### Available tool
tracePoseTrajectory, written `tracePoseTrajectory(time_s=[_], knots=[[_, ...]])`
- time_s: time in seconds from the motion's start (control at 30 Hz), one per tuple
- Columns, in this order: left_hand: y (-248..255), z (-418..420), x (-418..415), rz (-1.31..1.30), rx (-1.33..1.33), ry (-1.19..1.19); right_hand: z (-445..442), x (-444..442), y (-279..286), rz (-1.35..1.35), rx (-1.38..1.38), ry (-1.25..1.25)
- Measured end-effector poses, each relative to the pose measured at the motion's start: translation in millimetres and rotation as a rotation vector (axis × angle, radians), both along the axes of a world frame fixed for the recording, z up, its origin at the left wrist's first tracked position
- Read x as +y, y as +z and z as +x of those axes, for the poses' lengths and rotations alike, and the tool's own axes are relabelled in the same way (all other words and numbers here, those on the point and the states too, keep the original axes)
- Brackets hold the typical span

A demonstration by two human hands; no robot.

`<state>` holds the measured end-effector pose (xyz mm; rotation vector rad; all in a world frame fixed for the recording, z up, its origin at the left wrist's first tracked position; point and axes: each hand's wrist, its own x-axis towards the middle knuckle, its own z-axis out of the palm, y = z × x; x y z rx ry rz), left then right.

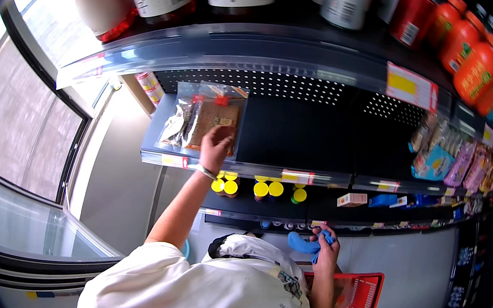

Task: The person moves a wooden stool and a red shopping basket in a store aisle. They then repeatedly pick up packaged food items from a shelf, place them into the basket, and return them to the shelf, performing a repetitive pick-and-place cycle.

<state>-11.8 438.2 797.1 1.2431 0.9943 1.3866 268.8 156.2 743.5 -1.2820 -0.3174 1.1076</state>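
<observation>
My left hand (216, 146), with a band on its wrist, is over the lower right of a clear plastic packet of flat brown food (210, 116). Its fingers are curled, and whether they grip the packet is hidden. Just left of it, a second clear packet (177, 122) with a silvery sheen lies at the left end of the dark shelf (297, 137). In my right hand (328, 249) is a crumpled blue cloth (307, 244), held in front of the lower shelf.
Above are drink bottles (476, 77) and cans (345, 3) behind a clear shelf rail (243, 36). Yellow-lidded containers (262, 189) stand below. Bagged snacks (465, 162) fill the shelf's right. A red basket (375, 304) is beside me; a glass-topped case (38, 227) is at left.
</observation>
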Motion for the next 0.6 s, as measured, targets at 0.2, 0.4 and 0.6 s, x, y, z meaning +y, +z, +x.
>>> tracePoseTrajectory(time_s=[0.2, 0.4, 0.6], knots=[[-5, -83, 31, 0.041, 0.293, 0.253, -36, 94, 60, 0.114, 0.102, 0.227], [-11, -99, 36, -0.068, 0.235, 0.195, -78, 177, 93, 0.141, 0.139, 0.408], [8, -92, 31, -0.061, 0.250, 0.147, -110, 231, 69, 0.058, 0.015, 0.473]])
